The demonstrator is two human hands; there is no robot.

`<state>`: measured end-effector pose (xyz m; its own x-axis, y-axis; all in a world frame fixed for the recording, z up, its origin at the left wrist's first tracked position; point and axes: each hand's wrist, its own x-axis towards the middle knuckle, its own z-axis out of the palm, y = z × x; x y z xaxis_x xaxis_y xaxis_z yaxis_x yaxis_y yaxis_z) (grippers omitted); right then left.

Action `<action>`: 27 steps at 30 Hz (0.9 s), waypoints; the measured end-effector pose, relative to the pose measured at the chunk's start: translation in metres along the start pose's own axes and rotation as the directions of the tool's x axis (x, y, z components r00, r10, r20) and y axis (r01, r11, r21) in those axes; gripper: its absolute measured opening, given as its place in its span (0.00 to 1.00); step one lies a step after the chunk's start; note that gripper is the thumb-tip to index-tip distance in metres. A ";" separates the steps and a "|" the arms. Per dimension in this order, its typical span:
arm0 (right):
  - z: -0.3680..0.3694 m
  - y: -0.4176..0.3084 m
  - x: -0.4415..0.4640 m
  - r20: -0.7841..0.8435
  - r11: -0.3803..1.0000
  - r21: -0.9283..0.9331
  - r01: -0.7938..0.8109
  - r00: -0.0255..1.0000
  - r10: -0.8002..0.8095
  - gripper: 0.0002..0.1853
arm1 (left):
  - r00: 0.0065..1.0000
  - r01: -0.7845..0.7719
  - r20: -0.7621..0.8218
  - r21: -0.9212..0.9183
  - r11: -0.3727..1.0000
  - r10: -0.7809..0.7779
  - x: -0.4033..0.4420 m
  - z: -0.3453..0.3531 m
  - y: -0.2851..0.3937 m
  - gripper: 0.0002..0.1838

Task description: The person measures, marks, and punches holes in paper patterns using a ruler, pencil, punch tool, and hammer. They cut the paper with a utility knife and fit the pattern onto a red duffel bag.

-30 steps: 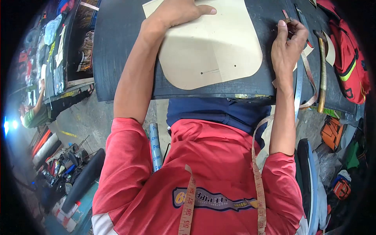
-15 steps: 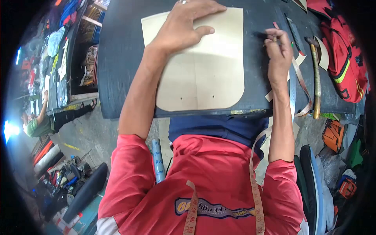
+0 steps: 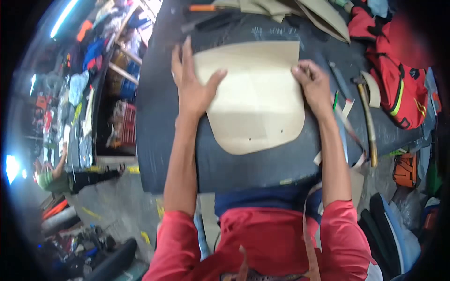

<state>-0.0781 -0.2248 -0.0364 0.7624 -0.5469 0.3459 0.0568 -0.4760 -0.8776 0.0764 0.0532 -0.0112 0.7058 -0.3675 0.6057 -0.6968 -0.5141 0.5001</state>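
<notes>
The sheet (image 3: pixel 255 103), pale tan, was laid on the dark table (image 3: pixel 157 154) near the middle of the frame, its lower corners rounded and its upper right corner pointed. Two dark dots were shown near its lower edge. Its left side was overlapped by the left hand (image 3: pixel 193 91), whose fingers were spread wide toward the top of the frame; the thumb was held out over the sheet, and nothing was gripped. Whether the sheet was pressed by that hand could not be told. The sheet's right edge was met by the right hand (image 3: pixel 316 86), its fingers curled and the thumb brought close to them; whether the edge was pinched could not be told. Just right of that hand a green stick (image 3: pixel 335 99) was seen, and farther right a hammer (image 3: pixel 369 124) was laid lengthwise, with a curved scrap (image 3: pixel 372 93) beside its head. At the upper right a red bag (image 3: pixel 389 86) was set. Along the top of the frame more sheets (image 3: pixel 262 7) were spread beside an orange handle (image 3: pixel 201 8). At the far left another person (image 3: pixel 54 180) was seen, and at the bottom a tape (image 3: pixel 310 243) was hung down the red shirt (image 3: pixel 272 229).
</notes>
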 end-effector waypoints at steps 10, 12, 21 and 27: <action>-0.002 0.016 -0.004 -0.123 0.962 0.236 -0.135 0.978 0.168 0.09 | 0.923 0.379 0.281 -0.541 0.751 -0.263 0.002 0.008 0.015 0.50; -0.002 0.019 -0.005 -0.127 0.960 0.255 -0.117 0.980 0.153 0.10 | 0.916 0.394 0.291 -0.526 0.754 -0.276 -0.001 0.004 0.020 0.48; -0.002 0.027 -0.004 -0.050 0.910 0.393 -0.134 0.985 0.167 0.15 | 0.925 0.378 0.275 -0.602 0.704 -0.261 -0.004 0.016 0.007 0.49; -0.004 0.015 -0.006 0.020 0.911 0.377 -0.169 0.984 0.175 0.19 | 0.905 0.423 0.293 -0.699 0.577 -0.308 -0.003 0.012 0.017 0.49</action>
<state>-0.0846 -0.2319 -0.0504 0.7733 -0.6078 0.1804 0.1654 -0.0812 -0.9829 0.0642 0.0366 -0.0123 0.8911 -0.4008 0.2129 -0.1932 0.0896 0.9771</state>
